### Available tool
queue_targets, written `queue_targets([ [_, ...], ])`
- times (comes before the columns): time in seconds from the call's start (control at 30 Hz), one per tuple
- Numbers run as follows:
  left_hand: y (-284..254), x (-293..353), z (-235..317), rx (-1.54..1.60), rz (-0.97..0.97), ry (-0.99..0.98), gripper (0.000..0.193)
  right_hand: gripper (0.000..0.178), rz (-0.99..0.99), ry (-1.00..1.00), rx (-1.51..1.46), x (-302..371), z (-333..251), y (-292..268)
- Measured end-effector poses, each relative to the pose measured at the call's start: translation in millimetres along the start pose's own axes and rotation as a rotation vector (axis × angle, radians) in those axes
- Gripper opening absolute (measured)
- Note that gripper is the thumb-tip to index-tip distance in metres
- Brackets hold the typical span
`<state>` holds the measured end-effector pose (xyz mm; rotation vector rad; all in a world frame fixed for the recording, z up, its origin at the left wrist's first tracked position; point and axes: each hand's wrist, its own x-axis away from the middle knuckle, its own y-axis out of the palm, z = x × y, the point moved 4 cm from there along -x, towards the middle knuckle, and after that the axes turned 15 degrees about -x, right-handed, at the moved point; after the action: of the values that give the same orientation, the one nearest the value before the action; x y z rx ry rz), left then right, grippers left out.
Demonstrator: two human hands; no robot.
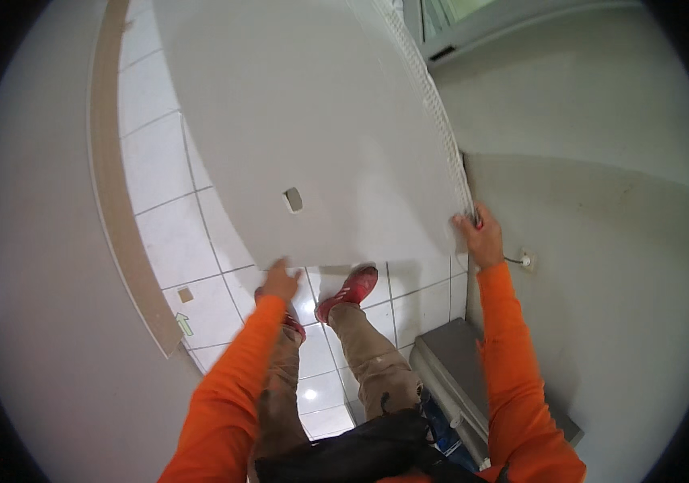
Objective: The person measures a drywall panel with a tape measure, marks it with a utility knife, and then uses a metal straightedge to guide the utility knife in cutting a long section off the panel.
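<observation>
Along the left side of the frame, a pale grey surface (30, 201), either wall or board, ends in a brown edge strip (117, 185) that curves down over white floor tiles (159, 177). Near its lower end, a green-edged arrow marker (184, 324) and a small brown square (186, 295) show against the tiles.

At upper centre, the plasterboard sheet (328, 105) I am handling spans the view from the top of the frame to just below the middle, a small cut-out (293, 200) through its lower part. My left hand (281, 283) is at the sheet's lower left corner, fingers up at the edge, perhaps to steady or guide it; motion blur hides any grip, so I cannot tell whether it holds. The red shoes (352, 291) below stand apart, likely for balance under so broad a sheet.

Right of centre, my right hand (483, 241) is closed on the sheet's right edge near the bottom corner, thumb on the face and fingers behind, a pinch that suits a thin, wide board. A rough white strip (429, 88) runs up that edge, close beside the grey wall (602, 266).

Beyond the hand, a cable (513, 260) meets a wall socket (528, 259); a dark grey bench-like block (466, 354) sits at lower right, against the wall. A window frame (481, 30) crosses the upper right.
</observation>
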<state>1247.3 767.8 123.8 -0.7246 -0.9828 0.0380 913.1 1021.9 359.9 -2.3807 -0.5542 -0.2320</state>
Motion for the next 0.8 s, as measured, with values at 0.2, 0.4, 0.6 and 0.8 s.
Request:
queue_targets([
  [0.2, 27, -106, -194, 0.296, 0.282, -0.255, 0.065, 0.040, 0.097, -0.119, -0.035, -66, 128, 39],
  [0.4, -10, -165, -254, 0.233, 0.519, -0.368, 0.066, 0.043, -0.002, 0.010, 0.065, -94, 227, 131],
  [0.6, -74, -189, -237, -0.080, 0.874, -0.280, 0.057, 0.042, -0.049, 0.116, 0.095, -113, 290, 180],
  [0.8, -167, -285, -170, -0.402, 0.867, 0.057, 0.055, 0.034, -0.221, -0.041, 0.367, -136, 304, 175],
])
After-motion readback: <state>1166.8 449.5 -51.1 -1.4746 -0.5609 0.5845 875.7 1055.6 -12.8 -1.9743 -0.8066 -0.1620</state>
